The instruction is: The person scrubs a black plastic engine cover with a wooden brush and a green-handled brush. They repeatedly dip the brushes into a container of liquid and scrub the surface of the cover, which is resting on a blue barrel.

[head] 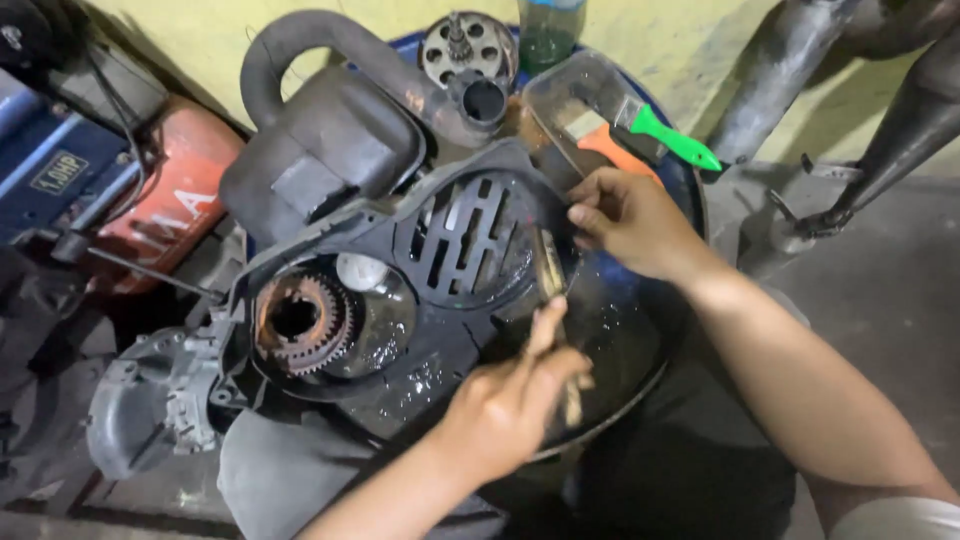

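Two hands on one part, head view only.

Left hand (505, 405): fingers closed around the handle of a worn wooden-handled brush (556, 300), bristle end up against the black plastic engine side cover with slotted vent grille (470, 250). Brush sits roughly upright along the right edge of the grille, so the bristles can reach into the slots.

Right hand (625, 220): fingers curled over the cover's upper right rim, gripping it. Reads as a steadying hold, keeping the cover tilted toward the camera while the other hand scrubs.

Cover lies across a wide dark round wash basin (640, 340), wet and glossy with dark liquid pooled on its lower face. Probably placed there so runoff drains into the basin. Rusty toothed ring (300, 322) shows through the round opening at the cover's left end.

Behind the cover: grey plastic air box with curved black rubber intake hose (320, 130), resting against the basin's far side. Clear plastic tub (580, 95) beyond the right hand holds an orange-handled brush (615, 150) and a green-handled brush (675, 138), parked within reach. Grey cast metal casing (150, 400) sits lower left, off the basin. Metal exhaust pipes (850, 90) stand upper right, well apart from the work.
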